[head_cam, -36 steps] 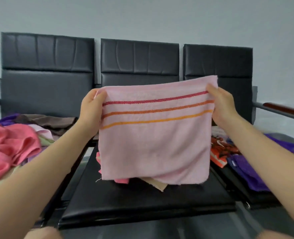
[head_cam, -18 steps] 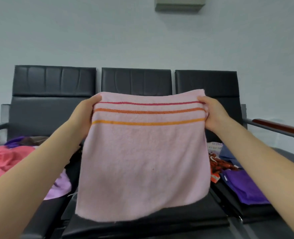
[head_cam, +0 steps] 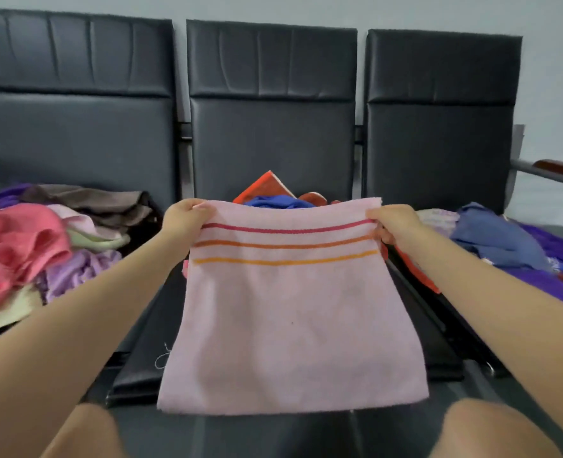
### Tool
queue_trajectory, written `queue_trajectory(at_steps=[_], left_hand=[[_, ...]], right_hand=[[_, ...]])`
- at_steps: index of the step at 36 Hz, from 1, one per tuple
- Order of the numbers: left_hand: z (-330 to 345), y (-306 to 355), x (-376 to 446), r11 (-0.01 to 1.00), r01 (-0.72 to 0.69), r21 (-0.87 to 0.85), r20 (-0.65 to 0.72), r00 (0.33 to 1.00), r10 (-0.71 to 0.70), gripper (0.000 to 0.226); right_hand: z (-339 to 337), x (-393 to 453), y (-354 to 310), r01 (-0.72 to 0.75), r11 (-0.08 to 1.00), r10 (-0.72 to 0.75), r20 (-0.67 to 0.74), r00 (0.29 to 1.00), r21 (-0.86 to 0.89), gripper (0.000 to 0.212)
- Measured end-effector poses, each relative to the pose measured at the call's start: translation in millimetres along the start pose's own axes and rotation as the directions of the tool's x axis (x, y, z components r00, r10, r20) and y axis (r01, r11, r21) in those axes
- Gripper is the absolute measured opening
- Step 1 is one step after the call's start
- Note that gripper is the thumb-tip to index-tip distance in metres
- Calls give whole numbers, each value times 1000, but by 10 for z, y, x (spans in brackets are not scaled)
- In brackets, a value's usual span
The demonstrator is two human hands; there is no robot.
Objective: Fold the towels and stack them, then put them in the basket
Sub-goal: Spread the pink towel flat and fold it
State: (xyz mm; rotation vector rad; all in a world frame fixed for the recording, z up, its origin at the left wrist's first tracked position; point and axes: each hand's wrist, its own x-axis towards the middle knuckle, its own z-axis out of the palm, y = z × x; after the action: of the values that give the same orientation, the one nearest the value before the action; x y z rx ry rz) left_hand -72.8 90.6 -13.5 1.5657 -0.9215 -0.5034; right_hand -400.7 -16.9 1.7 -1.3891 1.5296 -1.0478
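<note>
A pale pink towel (head_cam: pixel 290 322) with red, orange and yellow stripes near its top edge is stretched out over the middle black seat (head_cam: pixel 141 355). My left hand (head_cam: pixel 184 221) pinches its top left corner and my right hand (head_cam: pixel 394 226) pinches its top right corner. The towel's lower part slopes down toward me over the seat's front edge. Behind the towel, at the back of the middle seat, a blue cloth (head_cam: pixel 278 201) and orange-red cloths (head_cam: pixel 263 185) show partly. No basket is in view.
A heap of unfolded towels (head_cam: pixel 25 246) in pink, purple, cream and brown fills the left seat. Blue and purple cloths (head_cam: pixel 501 241) lie on the right seat. Three black chair backs (head_cam: pixel 271 110) stand behind. An armrest (head_cam: pixel 557 170) juts at the right. My knees show at the bottom.
The towel and both hands have dropped from in front of the chair backs down to seat level. The view has tilted downward, and the cloths behind the towel have come into view.
</note>
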Motion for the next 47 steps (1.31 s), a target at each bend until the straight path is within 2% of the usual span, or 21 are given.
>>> queue_trajectory(at_steps=[3, 6, 9, 12, 14, 15, 17, 19, 21, 24, 26, 29, 32, 35, 37, 40, 43, 47], left_hand=[[74, -146, 104, 996, 52, -68, -58, 997, -56, 18], [150, -283, 198, 993, 63, -104, -97, 993, -74, 20], [225, -361, 344, 993, 48, -111, -118, 991, -62, 15], [281, -327, 493, 996, 11, -93, -161, 987, -26, 15], [306, -289, 596, 997, 1, -81, -213, 977, -19, 21], [308, -277, 628, 998, 5, -65, -236, 972, -20, 28], [327, -296, 653, 996, 26, 80, -249, 968, -5, 44], [362, -343, 578, 969, 65, 240, -228, 974, -9, 52], [407, -378, 433, 953, 50, 300, -179, 984, 5, 54], [435, -388, 161, 933, -77, 351, -67, 992, 107, 52], [424, -352, -32, 913, -157, 376, -4, 985, 171, 46], [410, -261, -288, 871, -245, 427, 66, 969, 240, 41], [408, -123, -556, 825, -332, 457, 108, 941, 319, 33], [391, -17, -865, 773, -458, 439, 246, 889, 387, 18], [362, -30, -1109, 752, -519, 406, 388, 843, 373, 7], [318, -192, -1422, 695, -590, 411, 543, 771, 334, 6], [321, -305, -1563, 669, -611, 424, 642, 724, 254, 14], [344, -344, -1606, 635, -632, 444, 729, 667, 154, 12]], right_hand=[[147, 181, 79, -66, 997, 66, -3, 998, 34, 9], [266, 324, 151, -81, 996, 80, -22, 997, -35, 21], [366, 442, 162, -3, 998, 0, -50, 999, -59, 17], [455, 545, 131, 88, 995, -83, -100, 992, 43, 23], [538, 622, 120, 127, 989, -117, -119, 986, 80, 16], [586, 639, 118, 136, 985, -126, -96, 987, 103, 10], [699, 669, 159, 104, 985, -103, -15, 995, 137, 33], [767, 625, 231, 114, 993, -114, -12, 993, 37, 39], [767, 527, 315, 189, 975, -194, -28, 981, -118, 24], [667, 339, 379, 278, 928, -282, 19, 959, -248, 4], [543, 165, 389, 304, 906, -297, 71, 952, -294, 8], [370, -143, 384, 328, 903, -313, 96, 945, -279, 12], [224, -493, 464, 339, 927, -320, 136, 938, -158, 11], [111, -800, 578, 403, 895, -339, 299, 892, -189, 15], [64, -976, 623, 483, 844, -362, 419, 833, -231, 11], [52, -1190, 683, 545, 791, -340, 541, 769, -277, 4], [54, -1318, 780, 601, 719, -270, 656, 704, -349, 1], [35, -1412, 888, 736, 537, -240, 761, 603, -414, 14]])
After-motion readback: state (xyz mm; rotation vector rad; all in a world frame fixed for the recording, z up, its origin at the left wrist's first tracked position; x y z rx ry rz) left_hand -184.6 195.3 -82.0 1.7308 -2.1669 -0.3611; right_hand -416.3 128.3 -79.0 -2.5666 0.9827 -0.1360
